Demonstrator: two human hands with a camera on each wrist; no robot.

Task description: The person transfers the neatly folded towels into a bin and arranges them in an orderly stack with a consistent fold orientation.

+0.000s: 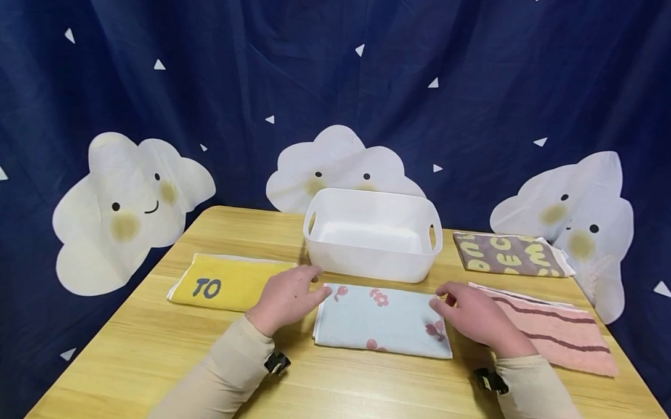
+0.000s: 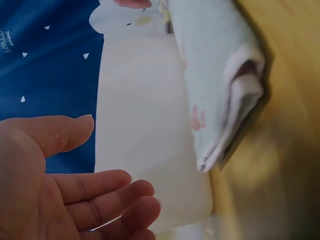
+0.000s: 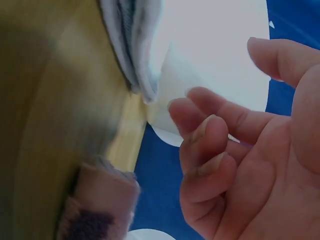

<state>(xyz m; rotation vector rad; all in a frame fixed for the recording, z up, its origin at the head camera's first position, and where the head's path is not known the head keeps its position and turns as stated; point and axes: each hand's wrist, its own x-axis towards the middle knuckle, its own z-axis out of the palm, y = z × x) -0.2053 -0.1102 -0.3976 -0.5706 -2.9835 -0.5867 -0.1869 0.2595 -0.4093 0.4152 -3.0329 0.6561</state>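
Note:
A folded pale blue towel with pink flowers (image 1: 384, 322) lies flat on the wooden table between both hands. My left hand (image 1: 290, 297) is at its left far corner, thumb and fingers apart; in the left wrist view the palm shows nothing held. Over by the right far corner, my right hand (image 1: 476, 316) has its fingers loosely bent, and the right wrist view shows a gap between it and the folded towel edge (image 3: 147, 55). Just behind the towel stands a white plastic basket (image 1: 372, 263) with handle holes, its visible inside bare.
Left of the towel lies a folded yellow towel (image 1: 230, 283) marked "TO", partly behind the left hand. To the right are a folded pink striped towel (image 1: 569, 338) and, farther back, a brown towel with yellow letters (image 1: 511, 256). A dark blue curtain (image 1: 340, 62) hangs behind the table.

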